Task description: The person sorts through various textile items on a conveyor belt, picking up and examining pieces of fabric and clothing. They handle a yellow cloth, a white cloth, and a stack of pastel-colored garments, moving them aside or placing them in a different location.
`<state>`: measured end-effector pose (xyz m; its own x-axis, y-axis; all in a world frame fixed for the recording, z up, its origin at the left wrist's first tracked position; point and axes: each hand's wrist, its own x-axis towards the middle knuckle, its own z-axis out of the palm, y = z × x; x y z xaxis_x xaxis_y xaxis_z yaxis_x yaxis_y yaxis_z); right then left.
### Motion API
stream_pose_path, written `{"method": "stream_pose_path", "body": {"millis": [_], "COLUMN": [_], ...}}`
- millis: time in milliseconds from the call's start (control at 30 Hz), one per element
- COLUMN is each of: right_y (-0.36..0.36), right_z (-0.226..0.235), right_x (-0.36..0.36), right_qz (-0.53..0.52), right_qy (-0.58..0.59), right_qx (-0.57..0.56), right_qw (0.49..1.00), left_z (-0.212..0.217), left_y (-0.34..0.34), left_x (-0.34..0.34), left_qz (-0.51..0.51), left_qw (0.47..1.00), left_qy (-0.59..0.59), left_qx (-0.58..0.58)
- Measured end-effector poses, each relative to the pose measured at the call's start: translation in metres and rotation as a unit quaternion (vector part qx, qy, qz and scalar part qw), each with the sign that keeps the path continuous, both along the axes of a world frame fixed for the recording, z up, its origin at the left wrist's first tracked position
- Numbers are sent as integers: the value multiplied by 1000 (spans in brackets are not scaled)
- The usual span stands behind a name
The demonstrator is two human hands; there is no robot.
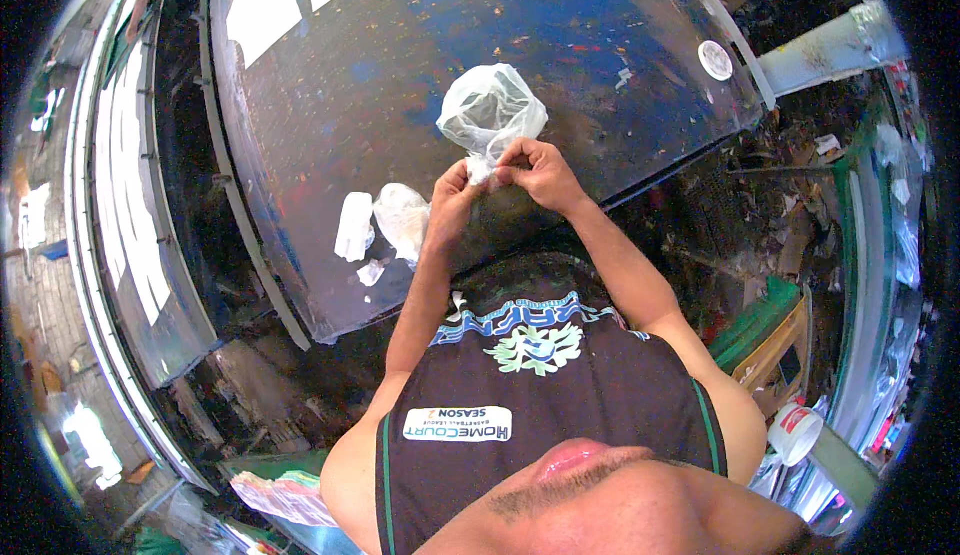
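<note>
Bag [492,110] on table [350,125], disc [714,60] to right

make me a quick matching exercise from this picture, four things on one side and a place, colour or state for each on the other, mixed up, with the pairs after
1. bag
2. disc
3. bucket
4. vest

A. dark with green edging
B. near the table's right edge
C. held by left hand and right hand
D. white, lower right, off the table

Pairs: 1-C, 2-B, 3-D, 4-A

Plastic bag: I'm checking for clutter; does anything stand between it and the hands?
Nothing visible: the left hand and right hand touch the plastic bag at its near end. A white bundle lies to the left.
</note>
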<state>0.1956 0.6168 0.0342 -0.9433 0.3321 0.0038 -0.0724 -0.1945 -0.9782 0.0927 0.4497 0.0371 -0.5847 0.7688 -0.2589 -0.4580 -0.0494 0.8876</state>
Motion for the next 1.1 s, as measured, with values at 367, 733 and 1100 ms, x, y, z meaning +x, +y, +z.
{"method": "stream_pose_path", "body": {"millis": [367,733,1100], "right_y": [3,17,43], "right_z": [13,79,40], "right_x": [-9,5,14], "right_qz": [231,187,127], "right_qy": [-11,9,91], "right_qx": [-117,571,607], "right_qw": [966,799,779], "left_z": [9,58,20], "left_y": [-29,-34,-48], "left_x": [-1,-18,-28], "left_qz": [-30,17,202], "left_qw": [998,745,682], "left_qy": [-3,650,692], "left_qx": [52,-152,-122]}}
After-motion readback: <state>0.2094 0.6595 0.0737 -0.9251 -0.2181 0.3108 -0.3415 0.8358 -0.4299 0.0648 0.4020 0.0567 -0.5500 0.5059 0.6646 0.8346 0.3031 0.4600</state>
